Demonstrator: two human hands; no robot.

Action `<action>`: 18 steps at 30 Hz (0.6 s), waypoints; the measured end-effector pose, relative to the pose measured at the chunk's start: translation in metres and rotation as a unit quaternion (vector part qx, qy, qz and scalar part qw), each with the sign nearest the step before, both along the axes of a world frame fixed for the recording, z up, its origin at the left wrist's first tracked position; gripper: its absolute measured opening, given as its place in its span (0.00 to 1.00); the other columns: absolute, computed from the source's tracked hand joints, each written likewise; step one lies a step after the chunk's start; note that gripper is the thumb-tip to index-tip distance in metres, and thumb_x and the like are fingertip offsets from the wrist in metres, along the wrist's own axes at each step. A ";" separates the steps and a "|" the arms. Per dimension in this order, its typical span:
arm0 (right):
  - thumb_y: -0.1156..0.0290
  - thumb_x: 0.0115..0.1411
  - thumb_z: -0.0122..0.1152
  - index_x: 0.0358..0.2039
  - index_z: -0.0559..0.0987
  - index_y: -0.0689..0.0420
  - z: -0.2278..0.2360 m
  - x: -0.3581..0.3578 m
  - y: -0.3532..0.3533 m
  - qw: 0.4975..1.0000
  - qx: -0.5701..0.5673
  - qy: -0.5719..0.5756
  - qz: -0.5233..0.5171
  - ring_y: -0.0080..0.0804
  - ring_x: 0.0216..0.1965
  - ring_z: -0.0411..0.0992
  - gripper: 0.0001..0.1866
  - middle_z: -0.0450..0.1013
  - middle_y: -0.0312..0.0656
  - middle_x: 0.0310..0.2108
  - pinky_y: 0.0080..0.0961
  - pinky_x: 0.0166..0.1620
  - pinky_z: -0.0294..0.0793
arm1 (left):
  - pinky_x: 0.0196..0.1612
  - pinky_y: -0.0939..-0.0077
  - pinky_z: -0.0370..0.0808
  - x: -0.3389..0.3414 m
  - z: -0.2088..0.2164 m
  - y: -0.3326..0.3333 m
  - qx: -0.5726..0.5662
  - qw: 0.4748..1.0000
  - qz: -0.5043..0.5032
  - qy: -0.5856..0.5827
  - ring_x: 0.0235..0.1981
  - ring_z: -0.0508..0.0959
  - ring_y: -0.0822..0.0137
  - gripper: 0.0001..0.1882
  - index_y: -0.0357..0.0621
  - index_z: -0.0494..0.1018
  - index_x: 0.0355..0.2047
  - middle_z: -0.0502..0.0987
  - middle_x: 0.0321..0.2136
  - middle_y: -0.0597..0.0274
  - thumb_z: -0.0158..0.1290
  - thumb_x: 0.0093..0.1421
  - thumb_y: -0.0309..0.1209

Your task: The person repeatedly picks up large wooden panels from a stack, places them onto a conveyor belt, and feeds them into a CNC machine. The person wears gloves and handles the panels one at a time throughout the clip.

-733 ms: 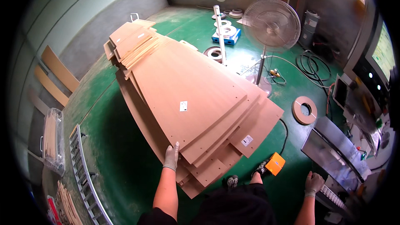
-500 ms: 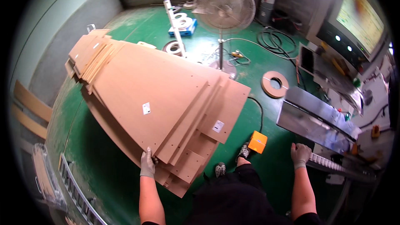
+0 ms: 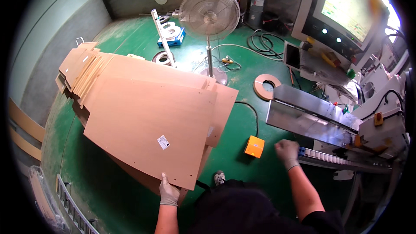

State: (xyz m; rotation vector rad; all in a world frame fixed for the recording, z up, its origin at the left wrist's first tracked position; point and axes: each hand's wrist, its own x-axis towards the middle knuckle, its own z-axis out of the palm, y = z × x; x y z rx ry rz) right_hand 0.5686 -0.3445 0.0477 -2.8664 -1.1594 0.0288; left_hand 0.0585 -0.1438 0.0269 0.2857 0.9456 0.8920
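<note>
Top panel (image 3: 143,123): askew over panel stack (image 3: 227,104); seemingly early on, more panels below.
Left hand (image 3: 169,192): pinching its near edge, thumb on top.
Right hand (image 3: 287,152): near roller rail (image 3: 327,156); finger state unclear.

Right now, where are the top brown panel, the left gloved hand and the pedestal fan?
Top brown panel (image 3: 145,123): head view, bare upper face.
Left gloved hand (image 3: 169,192): head view, back of the hand.
Pedestal fan (image 3: 210,16): head view, middle of its round grille.
</note>
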 end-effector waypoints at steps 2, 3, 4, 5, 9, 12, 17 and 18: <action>0.51 0.60 0.64 0.39 0.87 0.53 -0.013 -0.042 0.013 0.987 0.078 0.129 0.051 0.48 0.45 0.80 0.19 0.83 0.46 0.40 0.46 0.49 0.77 | 0.61 0.45 0.73 0.039 0.047 -0.014 -0.044 0.997 -0.036 0.061 0.63 0.71 0.52 0.30 0.50 0.59 0.70 0.68 0.65 0.56 0.38 0.76 0.54; 0.52 0.61 0.65 0.48 0.85 0.56 0.049 -0.093 0.040 0.957 0.106 0.255 0.085 0.50 0.49 0.79 0.23 0.82 0.49 0.46 0.44 0.55 0.77 | 0.60 0.47 0.74 0.027 0.020 -0.019 -0.058 0.998 -0.038 -0.007 0.63 0.71 0.52 0.31 0.50 0.59 0.69 0.68 0.65 0.57 0.38 0.76 0.55; 0.49 0.63 0.65 0.57 0.79 0.58 0.015 -0.105 0.041 0.897 0.101 0.404 0.145 0.49 0.51 0.79 0.30 0.80 0.53 0.51 0.41 0.57 0.76 | 0.60 0.47 0.74 0.036 0.015 -0.026 -0.042 0.998 -0.047 -0.006 0.63 0.71 0.52 0.31 0.50 0.59 0.70 0.68 0.65 0.57 0.38 0.76 0.55; 0.45 0.66 0.63 0.66 0.70 0.59 -0.001 -0.128 0.048 0.823 0.094 0.525 0.194 0.47 0.52 0.79 0.38 0.77 0.56 0.55 0.39 0.57 0.76 | 0.60 0.47 0.74 0.042 0.011 -0.033 -0.027 0.998 -0.050 0.001 0.63 0.71 0.52 0.32 0.50 0.59 0.70 0.68 0.65 0.57 0.38 0.76 0.56; 0.45 0.68 0.63 0.69 0.64 0.60 0.036 -0.202 0.050 0.568 0.124 0.808 0.093 0.27 0.48 0.75 0.40 0.76 0.42 0.55 0.24 0.49 0.77 | 0.67 0.47 0.69 0.072 0.061 -0.077 0.006 0.995 -0.098 0.026 0.66 0.69 0.51 0.34 0.46 0.58 0.70 0.67 0.66 0.54 0.37 0.75 0.57; 0.48 0.69 0.62 0.65 0.71 0.60 0.013 -0.209 0.021 0.502 0.130 0.852 0.070 0.24 0.47 0.74 0.33 0.77 0.37 0.51 0.25 0.51 0.75 | 0.67 0.46 0.67 0.084 0.070 -0.118 -0.042 0.986 -0.157 0.049 0.66 0.68 0.51 0.35 0.49 0.58 0.71 0.67 0.65 0.53 0.40 0.74 0.58; 0.57 0.70 0.62 0.60 0.75 0.65 -0.007 -0.162 -0.059 0.616 0.230 0.743 0.124 0.25 0.49 0.75 0.27 0.78 0.39 0.51 0.28 0.53 0.75 | 0.67 0.45 0.67 0.115 0.063 -0.149 -0.060 0.989 -0.137 -0.006 0.66 0.67 0.50 0.35 0.50 0.60 0.70 0.67 0.66 0.56 0.39 0.73 0.60; 0.56 0.70 0.63 0.59 0.75 0.65 -0.019 -0.158 -0.078 0.587 0.255 0.764 0.079 0.25 0.48 0.76 0.27 0.78 0.39 0.50 0.27 0.51 0.76 | 0.67 0.45 0.66 0.123 0.066 -0.152 -0.052 0.994 -0.097 -0.025 0.66 0.67 0.49 0.36 0.50 0.61 0.70 0.67 0.66 0.56 0.38 0.73 0.61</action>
